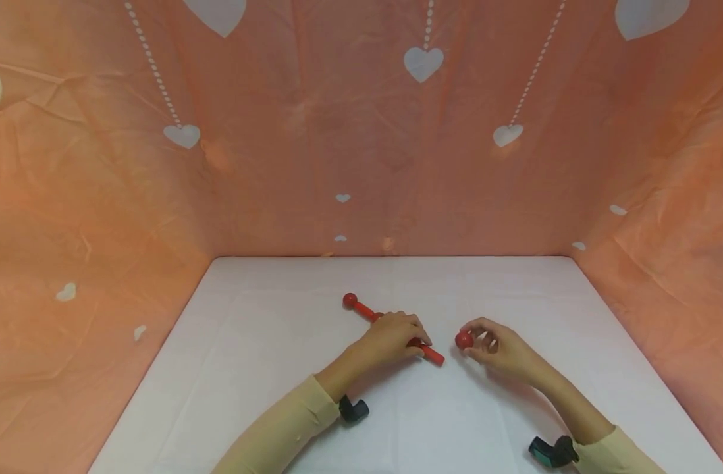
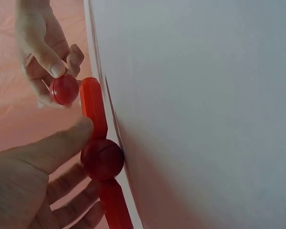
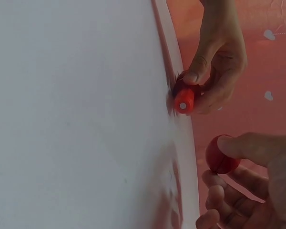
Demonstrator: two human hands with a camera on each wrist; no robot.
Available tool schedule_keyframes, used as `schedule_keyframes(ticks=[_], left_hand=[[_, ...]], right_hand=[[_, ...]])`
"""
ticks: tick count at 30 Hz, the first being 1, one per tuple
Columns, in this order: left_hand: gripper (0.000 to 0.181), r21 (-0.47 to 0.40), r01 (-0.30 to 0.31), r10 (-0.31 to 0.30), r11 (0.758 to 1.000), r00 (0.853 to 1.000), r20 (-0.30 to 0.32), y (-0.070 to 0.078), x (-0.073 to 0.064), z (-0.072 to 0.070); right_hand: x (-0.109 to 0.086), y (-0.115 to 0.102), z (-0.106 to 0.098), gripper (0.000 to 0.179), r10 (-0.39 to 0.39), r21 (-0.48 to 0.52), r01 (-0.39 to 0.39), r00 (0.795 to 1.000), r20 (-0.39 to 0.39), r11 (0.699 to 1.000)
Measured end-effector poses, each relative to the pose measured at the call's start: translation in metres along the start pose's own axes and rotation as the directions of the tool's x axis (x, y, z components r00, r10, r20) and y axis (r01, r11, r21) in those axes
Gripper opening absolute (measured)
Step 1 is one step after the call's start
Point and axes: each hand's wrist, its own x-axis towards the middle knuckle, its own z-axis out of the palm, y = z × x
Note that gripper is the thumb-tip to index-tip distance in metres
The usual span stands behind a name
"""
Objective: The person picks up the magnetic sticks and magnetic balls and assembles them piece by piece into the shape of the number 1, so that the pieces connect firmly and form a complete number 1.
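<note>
A chain of red rods and balls [image 1: 364, 310] slants over the white table, a ball at its far left end and a bare rod [image 1: 433, 355] at its near right end. My left hand [image 1: 391, 338] grips the chain near that rod, thumb and fingers about the ball joint [image 2: 103, 160]. Part of the chain is hidden under this hand. To the right, my right hand [image 1: 504, 352] pinches a loose red ball [image 1: 464, 340] between thumb and fingers. A small gap separates this ball from the rod's end, which shows a pale round spot in the right wrist view.
The white table [image 1: 267, 368] is bounded by orange cloth walls [image 1: 361, 151] with white hearts at the back and both sides. Black wrist devices [image 1: 353, 409] are on both forearms, close to the tabletop.
</note>
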Motion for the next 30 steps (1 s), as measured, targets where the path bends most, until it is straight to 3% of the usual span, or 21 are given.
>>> schedule_keyframes(ticks=[12, 24, 30], left_hand=[[0.027, 0.022, 0.077, -0.078, 0.997, 0.997, 0.006, 0.009, 0.000, 0.002], [0.020, 0.026, 0.084, -0.084, 0.996, 0.996, -0.019, 0.012, 0.002, 0.002], [0.019, 0.012, 0.090, -0.090, 0.996, 0.996, -0.021, 0.013, 0.001, -0.001]], right_hand=[[-0.007, -0.004, 0.007, 0.031, -0.007, 0.004, 0.007, 0.996, 0.092, 1.000], [-0.010, -0.003, 0.011, 0.032, -0.012, 0.016, 0.011, 0.994, 0.109, 1.000], [-0.011, -0.007, 0.012, 0.033, 0.023, 0.038, -0.028, 0.991, 0.130, 0.999]])
